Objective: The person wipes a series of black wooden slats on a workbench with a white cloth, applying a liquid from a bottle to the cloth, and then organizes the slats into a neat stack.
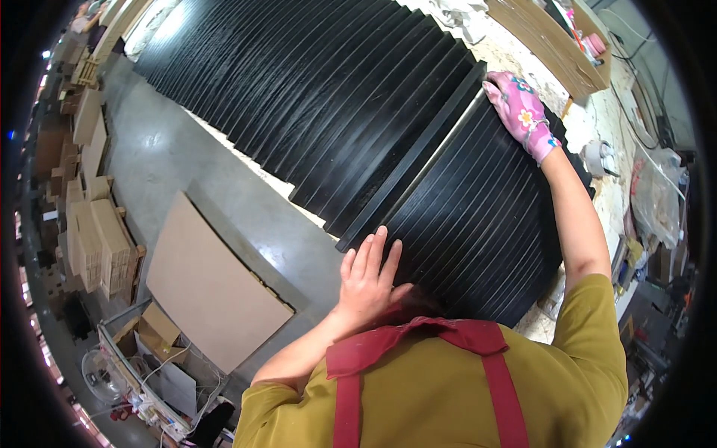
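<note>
Rows of long black strips [299,89] lie side by side and overlapping across a pale worktable [515,52]. One raised black strip [418,153] runs across them, with a light-coloured line along its near side. More black strips [478,216] fan out between it and my body. My bare left hand [370,276] rests at the raised strip's near end, fingers stretched and apart. My right hand [519,112], in a pink flowered glove, is at its far end, fingers together and bent against the strip; their undersides are hidden.
A cardboard box [556,45] with small items stands at the far right edge, near a clear plastic bag [657,194]. On the left are a large brown board [216,284], stacked cardboard [101,239], a cluttered cart [160,366] and a fan [101,373].
</note>
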{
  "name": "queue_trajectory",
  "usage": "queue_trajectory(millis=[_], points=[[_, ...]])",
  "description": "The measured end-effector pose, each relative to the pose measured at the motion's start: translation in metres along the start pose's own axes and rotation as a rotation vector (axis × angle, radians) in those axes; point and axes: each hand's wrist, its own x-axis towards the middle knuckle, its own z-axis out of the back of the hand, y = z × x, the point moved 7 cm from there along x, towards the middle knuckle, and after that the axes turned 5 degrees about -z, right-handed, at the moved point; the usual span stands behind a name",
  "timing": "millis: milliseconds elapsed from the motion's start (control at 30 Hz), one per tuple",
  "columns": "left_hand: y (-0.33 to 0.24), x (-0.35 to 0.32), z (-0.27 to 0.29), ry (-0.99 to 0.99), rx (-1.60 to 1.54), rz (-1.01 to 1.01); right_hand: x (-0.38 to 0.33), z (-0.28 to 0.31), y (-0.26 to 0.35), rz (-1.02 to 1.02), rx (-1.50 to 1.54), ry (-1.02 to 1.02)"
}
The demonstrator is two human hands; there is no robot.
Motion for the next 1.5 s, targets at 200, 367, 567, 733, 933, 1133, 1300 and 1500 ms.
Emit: queue_trajectory(millis=[200, 367, 567, 733, 933, 1133, 1300, 1500], points=[[-0.001, 0.001, 0.005, -0.039, -0.05, -0.033, -0.002, -0.001, -0.001, -0.004, 0.001, 0.078], [-0.014, 0.022, -0.004, -0.014, -0.1, -0.14, -0.05, 0.005, -0.068, -0.184, -0.051, 0.026], [-0.024, 0.026, -0.008, -0.063, -0.107, -0.084, -0.044, 0.006, -0.073, -0.193, 0.065, -0.104], [-0.012, 0.012, -0.009, -0.038, -0.046, 0.051, 0.012, -0.019, -0.026, -0.101, 0.069, -0.141], [0.007, 0.021, -0.012, 0.067, -0.024, 0.102, 0.028, -0.018, -0.018, -0.192, -0.133, -0.18], [-0.005, 0.008, 0.018, -0.083, -0.007, 0.008, -0.015, 0.057, -0.069, -0.191, -0.161, -0.234], [-0.036, 0.031, 0.02, 0.045, -0.036, -0.077, -0.066, 0.024, -0.113, -0.434, -0.146, 0.207], [-0.035, 0.008, 0.003, 0.01, 0.045, -0.085, -0.059, 0.016, -0.072, -0.311, -0.136, 0.013]])
